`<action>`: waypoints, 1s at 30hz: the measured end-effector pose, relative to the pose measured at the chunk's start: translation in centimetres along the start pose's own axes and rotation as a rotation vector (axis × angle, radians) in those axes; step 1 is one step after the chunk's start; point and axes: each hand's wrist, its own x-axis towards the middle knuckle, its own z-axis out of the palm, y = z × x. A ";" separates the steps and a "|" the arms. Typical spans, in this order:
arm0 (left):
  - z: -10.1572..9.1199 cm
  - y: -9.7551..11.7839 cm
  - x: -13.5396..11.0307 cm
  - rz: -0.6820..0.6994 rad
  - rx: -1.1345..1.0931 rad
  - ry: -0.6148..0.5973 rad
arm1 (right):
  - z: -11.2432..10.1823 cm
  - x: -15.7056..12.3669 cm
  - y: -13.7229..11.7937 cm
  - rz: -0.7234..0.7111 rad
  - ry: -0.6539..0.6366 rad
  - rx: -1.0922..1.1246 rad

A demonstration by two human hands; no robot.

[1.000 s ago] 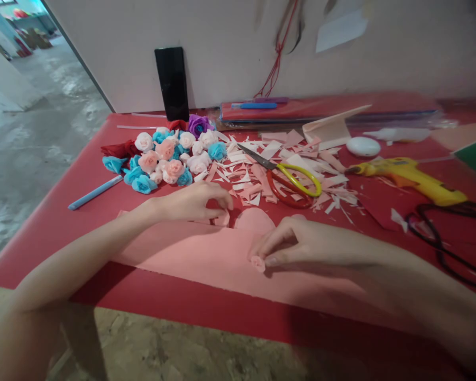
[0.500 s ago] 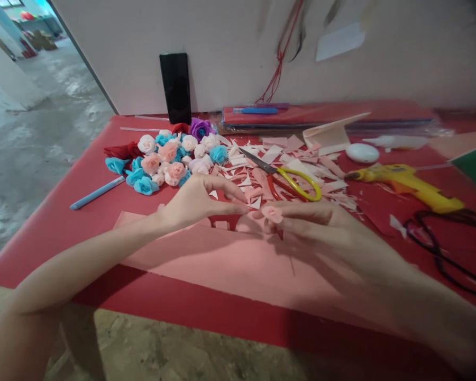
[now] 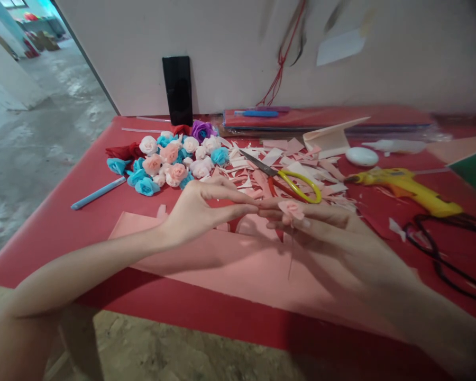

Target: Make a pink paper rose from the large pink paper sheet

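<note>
Between the thumb and fingers of my right hand (image 3: 329, 222) is a small pink paper rose (image 3: 292, 210), its thin wire stem pointing down. My left hand (image 3: 202, 211) has its thumb and fingers brought together in a pinch, the tips meeting the fingertips of my right hand just left of the rose. Whatever lies in that pinch is too small to make out. Both hands are above a large pink paper sheet (image 3: 222, 264) with cut-out edges. Beyond them, scissors (image 3: 297, 182) with yellow handles rest on a heap of pink and white paper scraps (image 3: 257, 169).
Several paper roses (image 3: 176, 174) in pink, white, blue, red and purple lie at the back left, near a blue pen (image 3: 98, 193). A black phone (image 3: 177, 90) leans on the wall. At right are a yellow glue gun (image 3: 408, 188), its black cable (image 3: 436, 254) and a white oval object (image 3: 362, 156).
My right hand has shifted slightly right with the rose. My left hand's fingers have straightened and come together, reaching toward the right hand's fingertips.
</note>
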 end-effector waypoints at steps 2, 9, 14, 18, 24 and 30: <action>0.1 0.1 -0.1 0.048 0.002 -0.024 | 0.0 0.0 0.0 -0.013 0.037 -0.024; 0.1 0.4 -0.1 0.237 0.147 -0.025 | -0.1 -0.8 -0.2 -0.170 0.013 -0.364; 0.0 1.3 -0.8 0.374 0.230 -0.021 | 0.7 -1.5 -0.7 -0.475 0.053 -0.577; 0.1 2.1 -1.5 0.419 0.275 -0.041 | 1.4 -2.1 -1.0 -0.581 0.039 -0.586; 0.1 2.5 -1.8 0.363 0.251 -0.098 | 1.3 -2.7 -0.2 -0.064 -0.016 -0.300; 0.9 2.1 -1.8 0.206 0.026 -0.081 | 1.4 -2.0 0.4 0.112 -0.122 0.060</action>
